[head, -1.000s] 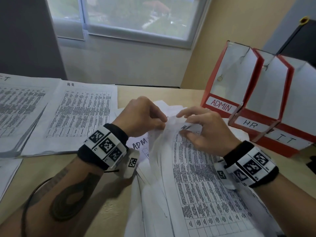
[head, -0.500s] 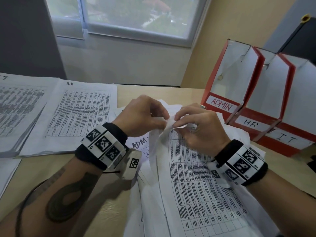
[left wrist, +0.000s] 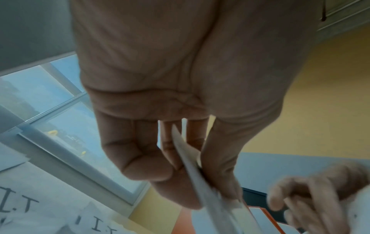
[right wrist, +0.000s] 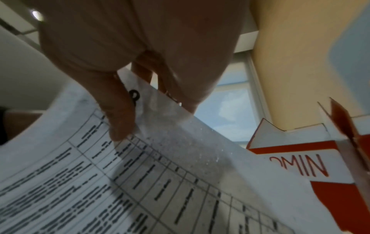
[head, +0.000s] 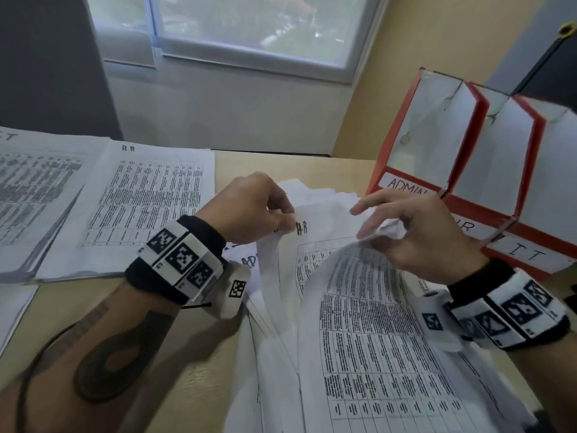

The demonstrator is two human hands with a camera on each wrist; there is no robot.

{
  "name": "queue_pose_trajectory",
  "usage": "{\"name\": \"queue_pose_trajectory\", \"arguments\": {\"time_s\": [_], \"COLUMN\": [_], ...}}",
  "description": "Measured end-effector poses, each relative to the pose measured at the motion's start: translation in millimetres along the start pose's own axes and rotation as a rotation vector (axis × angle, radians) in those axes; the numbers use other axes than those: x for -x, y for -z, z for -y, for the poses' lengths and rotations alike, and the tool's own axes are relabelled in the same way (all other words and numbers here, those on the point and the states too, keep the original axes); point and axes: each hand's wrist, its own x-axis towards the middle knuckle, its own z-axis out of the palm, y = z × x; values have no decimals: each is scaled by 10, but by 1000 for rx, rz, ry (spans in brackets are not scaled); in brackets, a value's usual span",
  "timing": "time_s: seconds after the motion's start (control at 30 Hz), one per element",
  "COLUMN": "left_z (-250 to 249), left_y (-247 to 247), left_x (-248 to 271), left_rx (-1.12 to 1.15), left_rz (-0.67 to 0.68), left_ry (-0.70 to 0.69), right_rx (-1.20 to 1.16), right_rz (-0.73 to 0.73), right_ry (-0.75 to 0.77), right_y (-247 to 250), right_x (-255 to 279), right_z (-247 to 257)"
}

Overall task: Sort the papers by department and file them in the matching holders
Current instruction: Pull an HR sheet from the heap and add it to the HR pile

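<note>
A loose stack of printed papers (head: 359, 354) lies on the desk in front of me. My left hand (head: 285, 218) pinches the top edge of the stack beside a sheet headed HR (head: 301, 229); the left wrist view shows the paper edge (left wrist: 192, 171) between thumb and fingers. My right hand (head: 371, 234) pinches the upper corner of the top sheet (right wrist: 160, 174) and holds it curled up, with the thumb (right wrist: 120, 120) on its printed face. Three red-and-white holders stand at the right, labelled ADMIN (head: 406, 185), HR (head: 466, 226) and IT (head: 527, 254).
Two sorted piles lie flat at the left of the desk, one headed HR (head: 140, 207) and one headed IT (head: 37, 189). A sheet marked ADM (head: 248, 260) peeks out under my left wrist. A wall with a window stands behind the desk.
My right hand has drawn the top sheet's corner up and to the right, away from my left hand, uncovering the HR heading beneath. The left hand stays on the stack's top edge.
</note>
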Motion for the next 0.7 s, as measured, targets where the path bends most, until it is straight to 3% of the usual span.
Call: {"name": "queue_pose_trajectory", "arguments": {"time_s": [0.17, 0.53, 0.7], "left_z": [-183, -261, -193], "left_y": [39, 51, 142], "left_x": [92, 139, 134], "left_rx": [51, 114, 203], "left_rz": [16, 28, 25], "left_ry": [-113, -124, -163], "right_rx": [6, -11, 62], "right_rz": [72, 27, -75], "right_ry": [78, 178, 170], "right_y": [-176, -158, -90], "right_x": [-164, -63, 59], "right_z": [135, 139, 197]}}
